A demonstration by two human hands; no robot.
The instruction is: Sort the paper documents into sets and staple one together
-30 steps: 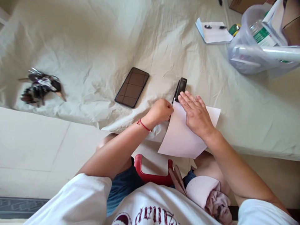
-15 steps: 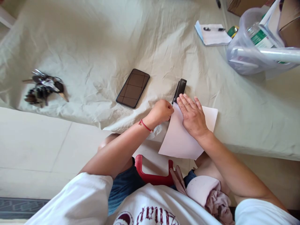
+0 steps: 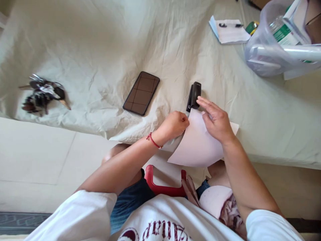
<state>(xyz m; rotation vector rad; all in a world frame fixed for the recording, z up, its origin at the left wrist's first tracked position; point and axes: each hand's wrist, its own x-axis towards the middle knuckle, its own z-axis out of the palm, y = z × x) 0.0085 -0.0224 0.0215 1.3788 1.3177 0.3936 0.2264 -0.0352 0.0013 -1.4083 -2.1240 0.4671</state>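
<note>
White paper [image 3: 198, 144] hangs partly over the table's front edge, its far corner at the near end of a black stapler [image 3: 195, 95]. Whether that corner sits inside the stapler's jaws I cannot tell. My left hand [image 3: 175, 124], with a red bracelet at the wrist, is closed in a pinch on the paper's left edge. My right hand [image 3: 215, 120] is over the paper's right part, fingers stretched towards the stapler, fingertips at its right side; its thumb stands apart. Left of the stapler lies a black phone [image 3: 141, 93], screen up.
A bunch of keys [image 3: 45, 93] lies at the far left of the cloth-covered table [image 3: 100, 40]. Back right are a notepad [image 3: 232, 31] with a dark pen and a clear plastic bin [image 3: 265, 60] holding a bottle and papers. A red stool [image 3: 165, 190] shows between my legs.
My right hand has turned onto its edge and shifted right, lifting from its flat position on the paper. The paper and stapler have shifted slightly. My left hand keeps its pinch.
</note>
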